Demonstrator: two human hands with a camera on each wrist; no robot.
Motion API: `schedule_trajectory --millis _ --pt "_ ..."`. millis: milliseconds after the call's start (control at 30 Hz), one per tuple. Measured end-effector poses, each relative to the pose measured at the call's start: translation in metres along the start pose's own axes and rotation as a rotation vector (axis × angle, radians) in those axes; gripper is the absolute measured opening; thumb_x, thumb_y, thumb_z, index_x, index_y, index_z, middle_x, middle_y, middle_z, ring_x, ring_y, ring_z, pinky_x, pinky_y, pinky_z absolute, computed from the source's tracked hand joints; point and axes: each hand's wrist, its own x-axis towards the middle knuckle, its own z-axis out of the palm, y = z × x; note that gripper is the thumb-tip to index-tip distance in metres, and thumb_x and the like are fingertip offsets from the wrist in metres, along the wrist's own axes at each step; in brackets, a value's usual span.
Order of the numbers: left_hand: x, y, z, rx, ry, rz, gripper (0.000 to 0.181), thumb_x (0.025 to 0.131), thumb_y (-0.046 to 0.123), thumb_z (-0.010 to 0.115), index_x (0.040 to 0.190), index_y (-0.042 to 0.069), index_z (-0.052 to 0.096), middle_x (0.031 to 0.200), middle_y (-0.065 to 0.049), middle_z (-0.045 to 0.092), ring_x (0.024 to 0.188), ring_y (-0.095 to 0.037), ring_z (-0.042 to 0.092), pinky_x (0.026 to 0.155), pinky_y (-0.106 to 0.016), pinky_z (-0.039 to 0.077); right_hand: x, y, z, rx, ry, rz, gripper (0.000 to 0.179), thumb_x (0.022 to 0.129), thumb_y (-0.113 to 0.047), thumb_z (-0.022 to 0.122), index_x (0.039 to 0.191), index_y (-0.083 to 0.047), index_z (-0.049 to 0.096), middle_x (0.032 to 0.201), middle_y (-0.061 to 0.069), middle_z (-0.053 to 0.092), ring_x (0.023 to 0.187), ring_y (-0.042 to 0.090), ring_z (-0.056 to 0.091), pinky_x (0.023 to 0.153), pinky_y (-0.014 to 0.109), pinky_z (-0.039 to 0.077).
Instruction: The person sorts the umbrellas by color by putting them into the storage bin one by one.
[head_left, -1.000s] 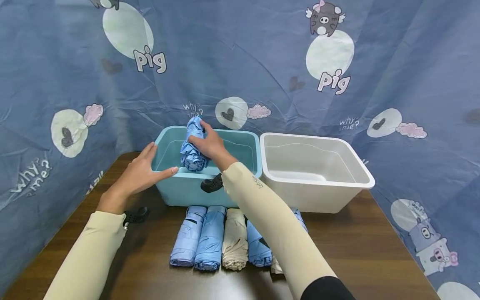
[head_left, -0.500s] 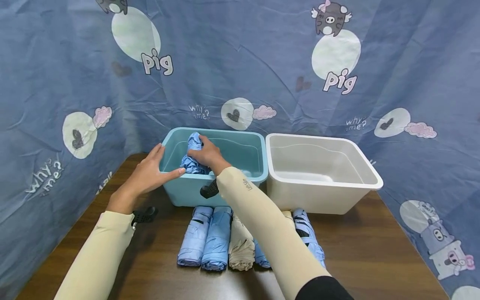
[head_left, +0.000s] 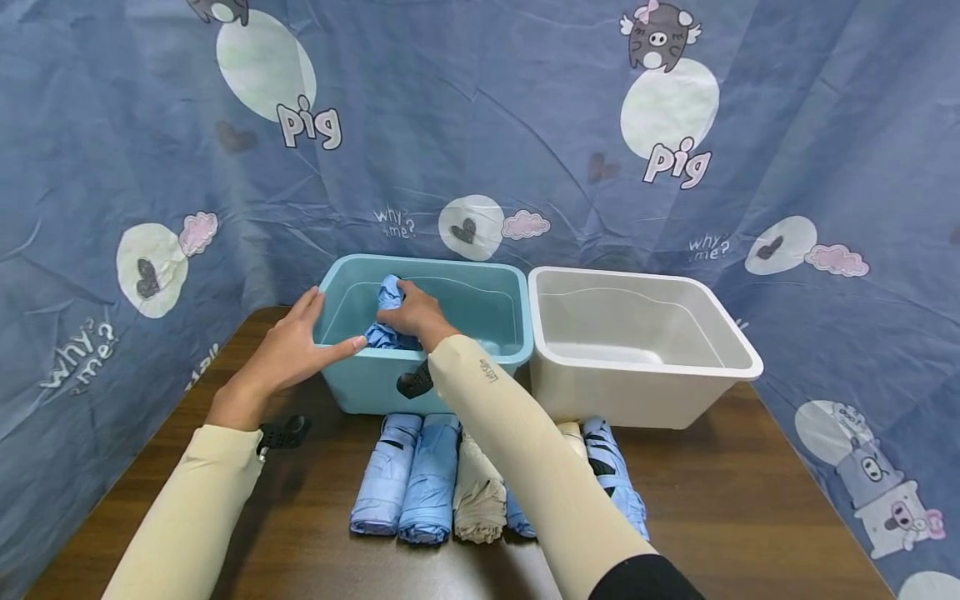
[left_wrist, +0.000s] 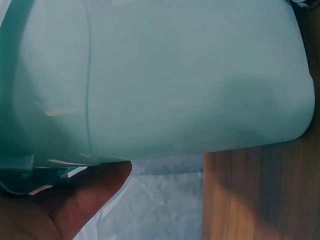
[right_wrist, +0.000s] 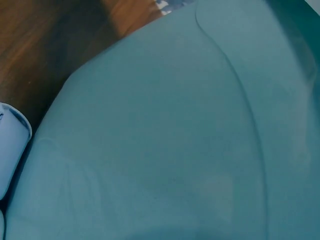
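In the head view my right hand (head_left: 416, 317) grips a rolled-up blue cloth bundle (head_left: 388, 293) inside the teal bin (head_left: 420, 377), at its left end. The bundle's lower part is partly hidden by the bin's front rim. My left hand (head_left: 288, 350) rests at the bin's left corner, its thumb along the front rim and its fingers straight at the left side. From the left wrist, one digit of the left hand (left_wrist: 92, 200) shows against the teal wall (left_wrist: 190, 85). The right wrist view is filled by the bin's outer wall (right_wrist: 150, 125); the right hand is out of that frame.
A white bin (head_left: 615, 392) stands right beside the teal one. In front lie rolled bundles: two blue ones (head_left: 386, 479) (head_left: 429, 483), a beige one (head_left: 478, 496), and a blue one with black marks (head_left: 617, 475). My right forearm covers others. Behind hangs a patterned blue curtain (head_left: 480, 125).
My right hand has lowered the blue bundle from above the rim into the teal bin. The left hand stays at the bin's left corner. The view has shifted slightly.
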Motion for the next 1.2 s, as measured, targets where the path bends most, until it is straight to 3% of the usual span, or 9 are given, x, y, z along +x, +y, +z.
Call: schedule_trajectory --millis 267,500,600,800,967,1200 --pt "-0.002 0.0 -0.002 -0.004 -0.003 -0.011 0.116 0.081 0.074 0.055 0.155 0.005 -0.001 0.161 -0.015 -0.006 0.14 -0.052 0.014 0.102 -0.071 0.022 -0.003 -0.002 0.0 -0.06 -0.012 -0.012 0.066 0.089 -0.036 0.066 0.149 -0.031 0.038 0.145 0.003 0.047 0.126 0.024 0.047 0.097 0.039 0.044" --pt "-0.002 0.0 -0.002 -0.001 0.003 -0.009 0.115 0.081 0.073 0.055 0.155 0.004 -0.001 0.161 -0.015 -0.006 0.139 -0.053 0.015 0.101 -0.073 0.022 0.0 -0.002 0.0 0.094 -0.128 0.009 0.063 0.089 -0.032 0.069 0.147 -0.03 0.042 0.144 0.006 0.047 0.096 0.028 0.067 0.073 0.037 0.056" --pt "-0.001 0.001 -0.002 0.0 -0.001 -0.011 0.115 0.081 0.073 0.055 0.154 0.004 -0.001 0.161 -0.015 -0.006 0.139 -0.054 0.015 0.101 -0.073 0.021 0.005 0.001 0.001 0.078 -0.132 0.005 0.065 0.088 -0.035 0.07 0.147 -0.03 0.042 0.144 0.005 0.046 0.091 0.026 0.066 0.07 0.034 0.055" --pt "0.001 0.006 -0.002 -0.004 -0.011 -0.009 0.115 0.081 0.073 0.055 0.154 0.005 -0.002 0.161 -0.014 -0.006 0.14 -0.053 0.014 0.102 -0.072 0.021 -0.002 0.002 -0.009 0.132 -0.119 0.008 0.065 0.09 -0.036 0.068 0.148 -0.03 0.039 0.143 0.007 0.047 0.094 0.027 0.064 0.081 0.044 0.055" --pt "0.002 0.006 -0.003 -0.002 -0.01 -0.002 0.114 0.082 0.071 0.055 0.154 0.004 -0.001 0.161 -0.014 -0.006 0.141 -0.051 0.013 0.103 -0.071 0.02 -0.005 0.001 -0.019 0.203 -0.116 0.001 0.065 0.09 -0.039 0.068 0.148 -0.033 0.039 0.142 0.007 0.047 0.097 0.028 0.064 0.077 0.046 0.056" --pt "0.0 0.002 -0.004 0.001 -0.021 -0.004 0.113 0.083 0.071 0.055 0.154 0.004 -0.002 0.161 -0.014 -0.008 0.141 -0.05 0.012 0.103 -0.071 0.02 -0.02 0.004 -0.036 0.241 -0.137 -0.071 0.065 0.09 -0.039 0.068 0.148 -0.033 0.038 0.148 0.003 0.041 0.11 0.027 0.06 0.072 0.043 0.057"
